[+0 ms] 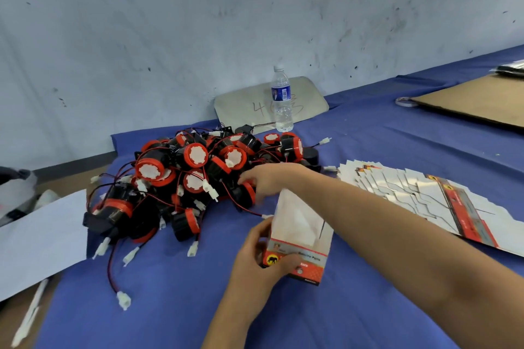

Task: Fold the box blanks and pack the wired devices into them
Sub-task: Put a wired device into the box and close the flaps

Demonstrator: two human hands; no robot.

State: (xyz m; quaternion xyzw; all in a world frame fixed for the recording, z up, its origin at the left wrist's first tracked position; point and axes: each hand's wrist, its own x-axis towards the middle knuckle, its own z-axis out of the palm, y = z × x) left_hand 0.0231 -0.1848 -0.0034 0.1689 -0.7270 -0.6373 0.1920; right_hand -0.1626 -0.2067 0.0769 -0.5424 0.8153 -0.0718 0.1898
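Box (300, 238) sits open-topped in the left hand's (263, 256) grip, so I'd let the right hand's (268, 178) loosely spread fingers pinch one device (243, 193) off the pile's near edge, wire tucked in first.

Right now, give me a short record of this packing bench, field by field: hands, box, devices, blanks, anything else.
left hand: grips the folded box at its lower end
right hand: reaches to the device pile, fingers spread, holding nothing
folded box: upright on the blue cloth, top open
wired devices: tangled heap, black and red, white plugs
box blanks: flat, fanned out at right
water bottle: stands behind the heap
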